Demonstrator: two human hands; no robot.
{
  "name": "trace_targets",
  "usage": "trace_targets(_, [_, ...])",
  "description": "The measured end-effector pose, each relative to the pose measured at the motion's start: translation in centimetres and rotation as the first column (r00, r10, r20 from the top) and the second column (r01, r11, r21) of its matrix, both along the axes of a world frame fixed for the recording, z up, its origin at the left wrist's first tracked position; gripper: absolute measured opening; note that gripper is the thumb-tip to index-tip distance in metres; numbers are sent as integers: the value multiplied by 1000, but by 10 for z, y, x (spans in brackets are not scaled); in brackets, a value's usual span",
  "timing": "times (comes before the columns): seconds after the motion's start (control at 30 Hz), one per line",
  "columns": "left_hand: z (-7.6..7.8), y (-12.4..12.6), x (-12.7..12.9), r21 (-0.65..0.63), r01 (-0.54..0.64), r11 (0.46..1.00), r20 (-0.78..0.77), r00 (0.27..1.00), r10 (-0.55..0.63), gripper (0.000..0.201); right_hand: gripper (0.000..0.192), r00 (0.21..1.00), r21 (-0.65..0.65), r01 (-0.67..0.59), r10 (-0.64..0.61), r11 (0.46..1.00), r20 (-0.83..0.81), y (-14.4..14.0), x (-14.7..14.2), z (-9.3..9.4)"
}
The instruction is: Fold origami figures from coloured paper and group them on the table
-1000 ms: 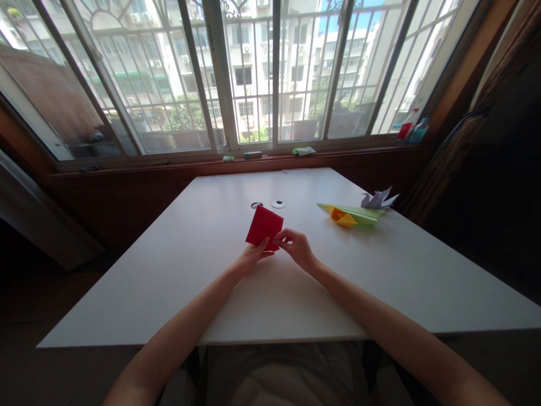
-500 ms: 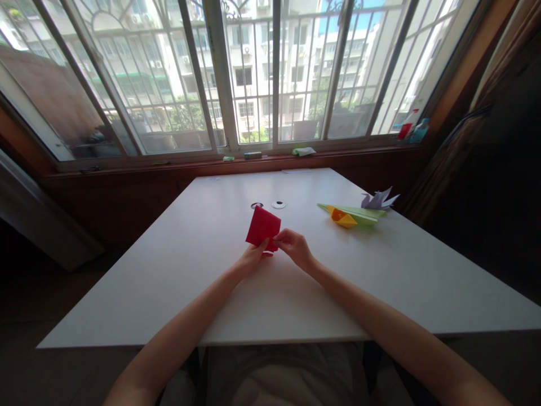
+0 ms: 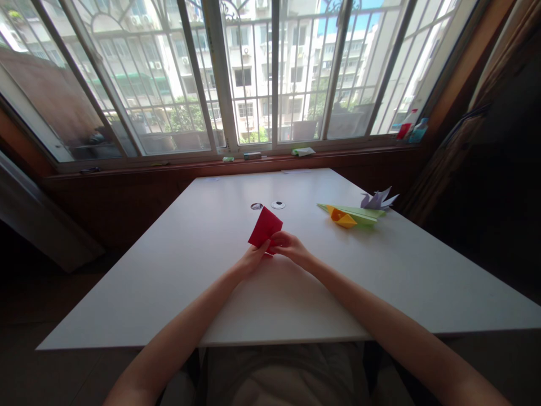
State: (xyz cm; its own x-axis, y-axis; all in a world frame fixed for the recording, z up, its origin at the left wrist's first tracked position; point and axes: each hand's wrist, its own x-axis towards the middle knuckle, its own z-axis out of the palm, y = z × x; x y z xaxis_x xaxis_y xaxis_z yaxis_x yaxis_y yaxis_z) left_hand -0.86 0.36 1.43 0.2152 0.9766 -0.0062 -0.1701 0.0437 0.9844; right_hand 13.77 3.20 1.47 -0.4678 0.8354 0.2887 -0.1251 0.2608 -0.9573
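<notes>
Since earlier: red paper (image 3: 265,226) tilted more, narrower, hands closer together.
Paper's lower corner hidden behind fingers. Left hand (image 3: 252,259) and right hand (image 3: 291,248) both pinch it, raised just above the white desk (image 3: 203,270) centre, forearms stretched forward. Flat folded sheet, sharp creases, roughly diamond-shaped.
</notes>
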Motion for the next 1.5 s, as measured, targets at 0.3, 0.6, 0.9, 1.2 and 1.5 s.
trace_targets(0.3, [-3, 2, -1, 4, -48, 999, 0, 999, 48, 43, 24, 999, -27, -26, 25, 999, -48, 4, -1, -8])
trace_targets(0.6, [7, 0, -4, 12, 7, 1000, -51, 999, -6, 40, 25, 961, 208, 254, -271, 944, 54, 0, 3, 2])
trace_targets(0.9, [14, -7, -8, 1, 140, 990, -58, 988, -140, 46, 56, 882, 123, 460, -468, 880, 51, 6, 14, 16])
trace_targets(1.2, [10, 7, -22, -9, -207, 978, -35, 978, 207, 42, 46, 946, -54, 324, -325, 945, -1, 13, 20, 22])
trace_targets(1.5, [16, 12, -30, 47, -218, 975, -9, 976, 219, 61, 46, 946, -148, 320, -324, 936, 1, 14, 23, 28])
